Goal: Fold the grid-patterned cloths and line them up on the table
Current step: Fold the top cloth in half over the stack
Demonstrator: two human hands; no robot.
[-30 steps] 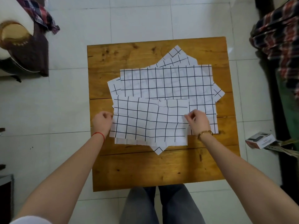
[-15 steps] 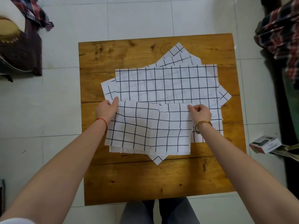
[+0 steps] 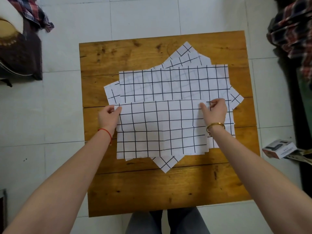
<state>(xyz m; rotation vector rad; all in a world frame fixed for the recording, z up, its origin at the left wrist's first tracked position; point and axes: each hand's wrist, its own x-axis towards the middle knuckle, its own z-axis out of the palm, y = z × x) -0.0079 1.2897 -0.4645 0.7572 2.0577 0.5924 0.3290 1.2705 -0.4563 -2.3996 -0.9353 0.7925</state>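
Several white cloths with a black grid lie in an untidy overlapping pile in the middle of the wooden table. The top cloth is folded in half, its doubled part lying on the near half of the pile. My left hand pinches its far left corner. My right hand pinches its far right corner, thumb on top. Corners of lower cloths stick out at the far right, the left and the near edge.
A small cardboard box lies on the tiled floor right of the table. Plaid fabric hangs at the far right. At the far left stands dark furniture with a plaid cloth on it. My legs are at the table's near edge.
Both hands have carried the top cloth's near edge away from me, from the cloth's middle to its far corners, so the fold now lies flatter and wider.
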